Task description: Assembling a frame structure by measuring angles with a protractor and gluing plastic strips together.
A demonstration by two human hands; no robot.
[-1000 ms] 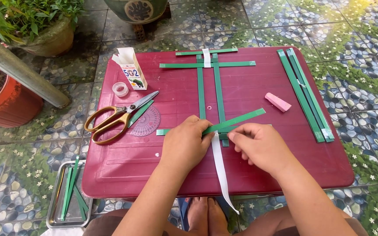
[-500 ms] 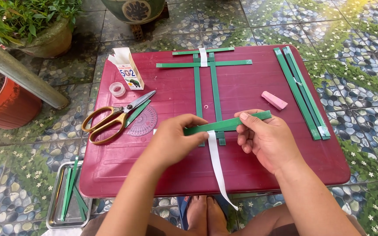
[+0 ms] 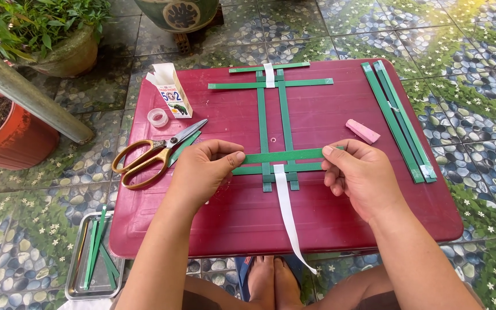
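Note:
A green strip (image 3: pixel 285 155) lies level across two upright green strips (image 3: pixel 262 120) on a dark red tabletop (image 3: pixel 317 218). My left hand (image 3: pixel 205 172) pinches its left end and my right hand (image 3: pixel 363 175) pinches its right end. Just below it a second green crosswise strip (image 3: pixel 302 168) rests on the uprights. A white ribbon (image 3: pixel 287 215) runs from under the strips down over the table's near edge. At the far end two more green cross strips (image 3: pixel 305 82) and a white band (image 3: pixel 269 75) sit on the uprights.
Gold-handled scissors (image 3: pixel 150 154), a small tape roll (image 3: pixel 158 117) and a little glue carton (image 3: pixel 170 92) lie left. A pink eraser-like block (image 3: pixel 363 131) and spare green strips (image 3: pixel 400 120) lie right. A metal tray (image 3: pixel 93 258) with green offcuts sits on the floor; plant pots (image 3: pixel 12 132) stand left.
The green strip was tilted in my hands; now it is level across the uprights. My hands have slid apart to its two ends.

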